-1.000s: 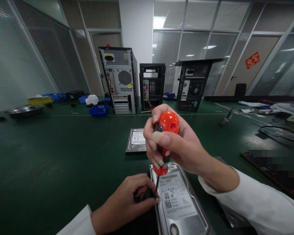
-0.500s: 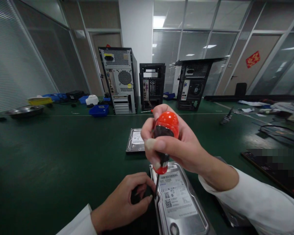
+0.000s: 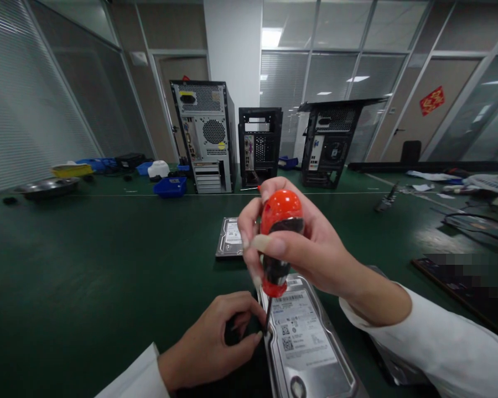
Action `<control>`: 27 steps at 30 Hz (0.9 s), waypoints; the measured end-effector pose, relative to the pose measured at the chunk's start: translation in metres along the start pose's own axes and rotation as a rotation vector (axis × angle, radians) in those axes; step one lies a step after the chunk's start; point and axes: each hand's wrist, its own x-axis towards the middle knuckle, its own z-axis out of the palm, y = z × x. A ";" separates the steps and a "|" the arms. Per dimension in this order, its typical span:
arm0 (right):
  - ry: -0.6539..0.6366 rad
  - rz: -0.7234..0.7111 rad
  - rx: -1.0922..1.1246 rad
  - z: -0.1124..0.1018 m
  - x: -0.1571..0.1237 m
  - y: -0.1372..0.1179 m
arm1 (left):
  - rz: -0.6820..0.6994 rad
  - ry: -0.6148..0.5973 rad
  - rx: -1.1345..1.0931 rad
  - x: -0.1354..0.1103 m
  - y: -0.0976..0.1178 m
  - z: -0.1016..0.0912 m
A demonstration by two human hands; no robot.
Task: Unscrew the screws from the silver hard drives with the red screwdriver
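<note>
My right hand [image 3: 311, 249] is wrapped round the red and black handle of a screwdriver [image 3: 279, 243], held upright with its tip down at the left edge of a silver hard drive [image 3: 307, 348] lying close in front of me. My left hand [image 3: 216, 345] is curled at that same edge, fingertips pinched beside the screwdriver tip; whether it holds anything is hidden. A second hard drive [image 3: 229, 239] lies flat on the green table [image 3: 87, 265] a little farther back.
Three computer towers [image 3: 207, 145] [image 3: 259, 145] [image 3: 330, 142] stand in a row at the back. Blue bins [image 3: 169, 187], a white jug and a metal dish [image 3: 45, 188] sit at the back left. Cables, papers and a dark board [image 3: 460, 276] lie at the right.
My right hand has turned the screwdriver handle a little in place. My left fingers stay pinched at the drive's edge. The view has shifted slightly.
</note>
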 end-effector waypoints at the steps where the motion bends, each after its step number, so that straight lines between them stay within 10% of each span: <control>1: -0.002 0.009 0.004 0.000 0.000 0.000 | 0.000 0.002 -0.001 0.000 0.000 0.000; 27: 0.026 0.020 -0.030 -0.005 0.000 0.000 | -0.012 -0.019 0.005 0.002 0.000 0.002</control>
